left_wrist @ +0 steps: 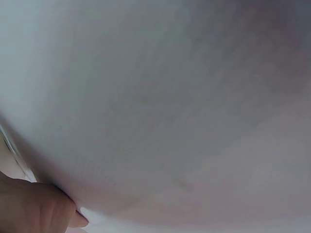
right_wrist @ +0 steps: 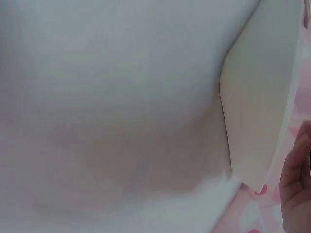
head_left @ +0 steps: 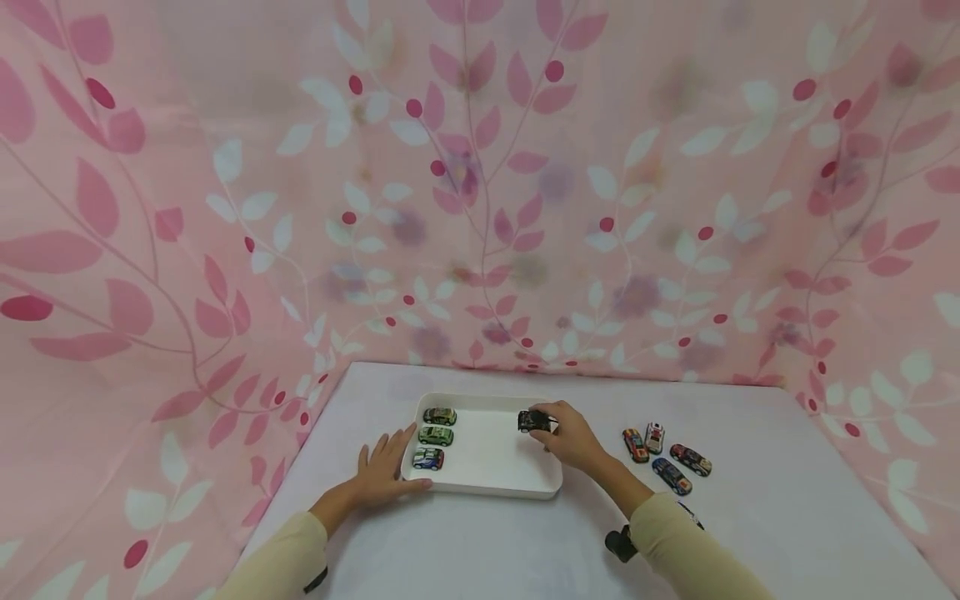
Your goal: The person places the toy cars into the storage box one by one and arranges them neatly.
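Note:
A white tray point(head_left: 487, 490) lies on the table with three toy cars along its left side: a dark yellow-patterned car point(head_left: 439, 416), a green car point(head_left: 436, 436) and a white, blue and green car point(head_left: 428, 458). My right hand point(head_left: 573, 437) pinches a black toy car point(head_left: 533, 421) over the tray's right part. At the tray's left front corner my left hand point(head_left: 381, 475) rests with spread, fairly straight fingers, the thumb along the front rim. In the right wrist view, part of the right hand point(right_wrist: 297, 184) shows beside the tray wall point(right_wrist: 262, 97); the left wrist view catches the left hand point(left_wrist: 36, 206) low down.
To the right of the tray, several more toy cars lie on the white table point(head_left: 480, 550): a red and yellow one point(head_left: 635, 445), a white one point(head_left: 655, 437), a dark red one point(head_left: 691, 459) and a blue one point(head_left: 671, 476). A pink leaf-patterned cloth point(head_left: 487, 208) hangs behind.

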`<state>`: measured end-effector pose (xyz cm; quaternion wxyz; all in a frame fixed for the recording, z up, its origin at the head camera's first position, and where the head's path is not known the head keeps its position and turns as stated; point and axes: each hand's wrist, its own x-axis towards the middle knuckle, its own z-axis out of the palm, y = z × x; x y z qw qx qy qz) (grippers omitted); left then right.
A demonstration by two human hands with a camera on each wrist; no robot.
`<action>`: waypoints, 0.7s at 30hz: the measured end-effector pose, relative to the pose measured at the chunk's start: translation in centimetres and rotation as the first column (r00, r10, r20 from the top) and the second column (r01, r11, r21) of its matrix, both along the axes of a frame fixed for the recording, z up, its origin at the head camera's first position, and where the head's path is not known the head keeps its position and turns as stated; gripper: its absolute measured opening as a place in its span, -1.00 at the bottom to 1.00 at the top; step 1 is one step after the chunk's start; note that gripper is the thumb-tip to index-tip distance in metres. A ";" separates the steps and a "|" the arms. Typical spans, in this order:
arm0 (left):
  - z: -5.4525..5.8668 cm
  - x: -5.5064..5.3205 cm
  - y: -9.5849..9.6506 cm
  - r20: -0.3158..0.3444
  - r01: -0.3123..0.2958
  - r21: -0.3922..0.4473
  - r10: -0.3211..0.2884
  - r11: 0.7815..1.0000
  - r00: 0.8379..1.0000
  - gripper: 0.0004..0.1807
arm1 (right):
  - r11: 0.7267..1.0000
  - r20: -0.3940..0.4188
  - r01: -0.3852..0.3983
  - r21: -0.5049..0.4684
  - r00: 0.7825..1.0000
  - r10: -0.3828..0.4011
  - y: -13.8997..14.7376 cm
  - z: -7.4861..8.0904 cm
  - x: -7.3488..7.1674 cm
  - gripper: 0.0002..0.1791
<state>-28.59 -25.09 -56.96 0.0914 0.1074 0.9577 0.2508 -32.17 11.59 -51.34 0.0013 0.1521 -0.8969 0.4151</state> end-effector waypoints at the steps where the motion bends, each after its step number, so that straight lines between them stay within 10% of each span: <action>1: 0.0 0.1 0.0 0.002 -0.004 0.006 0.004 1.000 1.000 0.22 | 0.999 0.025 -0.020 -0.030 0.999 0.021 -0.2 -0.1 0.2 -0.56; 12: 0.1 0.2 0.1 -0.016 -0.008 0.009 0.008 1.000 1.000 0.20 | 0.978 0.144 -0.100 -0.183 0.981 0.127 -2.2 -0.3 0.3 -0.57; 21: 0.1 0.0 0.1 0.001 0.002 -0.020 -0.002 1.000 1.000 0.20 | 0.998 -0.066 -0.066 0.006 0.996 0.066 -3.8 -1.8 0.2 -0.74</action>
